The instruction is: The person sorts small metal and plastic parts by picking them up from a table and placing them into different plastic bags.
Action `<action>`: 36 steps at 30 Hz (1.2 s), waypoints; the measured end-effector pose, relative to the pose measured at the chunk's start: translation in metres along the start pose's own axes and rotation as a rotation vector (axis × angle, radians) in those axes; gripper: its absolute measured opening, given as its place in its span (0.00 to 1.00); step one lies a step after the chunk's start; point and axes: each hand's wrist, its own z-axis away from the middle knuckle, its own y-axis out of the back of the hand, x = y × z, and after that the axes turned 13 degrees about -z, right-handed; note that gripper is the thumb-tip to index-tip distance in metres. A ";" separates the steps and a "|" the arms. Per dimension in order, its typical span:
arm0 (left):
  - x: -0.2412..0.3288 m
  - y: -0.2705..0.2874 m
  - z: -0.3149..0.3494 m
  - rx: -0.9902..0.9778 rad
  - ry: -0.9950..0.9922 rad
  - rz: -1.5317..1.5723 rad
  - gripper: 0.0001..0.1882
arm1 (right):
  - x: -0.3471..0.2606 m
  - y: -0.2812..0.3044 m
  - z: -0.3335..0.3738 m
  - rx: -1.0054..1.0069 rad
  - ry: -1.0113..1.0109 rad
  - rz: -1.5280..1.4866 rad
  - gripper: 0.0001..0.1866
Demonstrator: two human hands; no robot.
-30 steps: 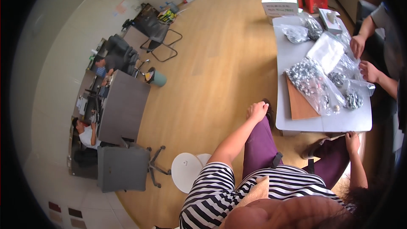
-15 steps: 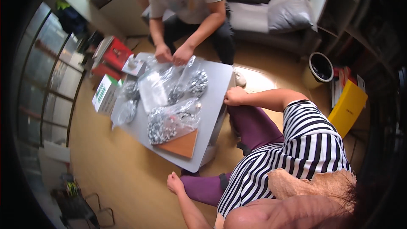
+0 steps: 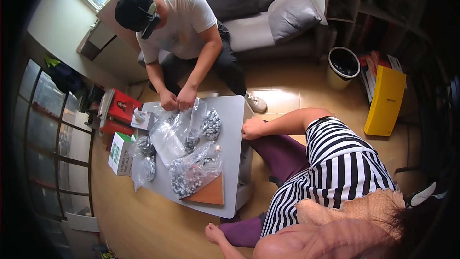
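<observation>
Clear bag of pieces (image 3: 189, 175), on table (image 3: 231, 156), apart from left hand (image 3: 214, 232) and right hand (image 3: 252, 128), both loosely curled at knees (image 3: 266, 148)

The tabletop (image 3: 233, 158) was pale grey, the board (image 3: 212, 193) orange-brown, the bagged pieces (image 3: 184, 178) mottled black and white, the wearer's shirt (image 3: 330, 184) black-and-white striped, the trousers (image 3: 281, 156) purple.

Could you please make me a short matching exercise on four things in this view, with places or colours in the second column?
1. Brown board
2. Right hand
3. Flat yellow object
4. Table

A. light grey
B. partly under a clear bag
C. right of the bin in the picture
D. on a purple trouser leg

Pairs: 1-B, 2-D, 3-C, 4-A
</observation>
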 end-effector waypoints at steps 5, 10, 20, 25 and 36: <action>-0.004 -0.006 -0.008 -0.045 -0.017 -0.067 0.17 | -0.002 0.003 0.000 0.025 0.019 -0.014 0.18; -0.011 -0.016 -0.011 0.000 0.005 0.042 0.18 | -0.002 0.002 0.000 0.061 0.053 -0.046 0.18; -0.003 -0.008 -0.003 0.088 -0.033 -0.067 0.17 | 0.007 -0.005 0.002 0.184 0.110 -0.207 0.17; -0.003 -0.008 -0.003 0.063 -0.028 -0.055 0.17 | 0.007 -0.008 0.004 0.293 0.203 -0.236 0.12; 0.019 0.010 0.001 -0.007 -0.066 -0.187 0.17 | 0.002 0.003 0.003 0.235 0.136 -0.009 0.17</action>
